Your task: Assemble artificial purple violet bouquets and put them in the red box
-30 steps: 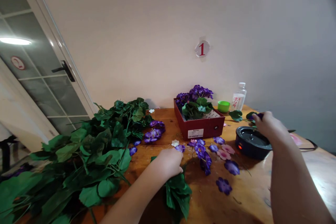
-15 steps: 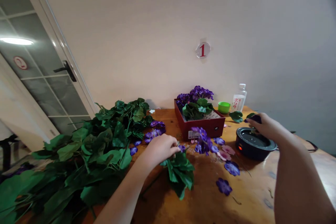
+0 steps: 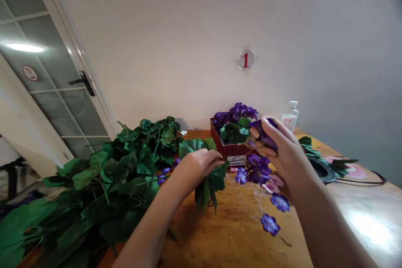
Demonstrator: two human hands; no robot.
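Note:
My left hand (image 3: 197,169) is closed around the stem of an artificial plant; its green leaves (image 3: 217,180) spread above and below the fingers. Over the table to the right, my right hand (image 3: 290,155) has its fingers curled round a purple artificial flower (image 3: 266,138). Just below it hangs a cluster of purple blossoms (image 3: 259,169), which seems to belong to the plant in my left hand. Loose purple petals (image 3: 270,224) and pink petals (image 3: 272,184) lie on the wooden table under the right hand.
A heap of green artificial leaves (image 3: 125,176) covers the left side. Behind the hands stands a red box (image 3: 228,150) with purple flowers in it. To the right are a black round pot (image 3: 329,172), partly hidden by my arm, its cable (image 3: 361,182) and a bottle (image 3: 291,115).
My right hand has moved left from above the black pot to beside the red box, bringing the purple flower. The leaves in my left hand have turned and now rise above it.

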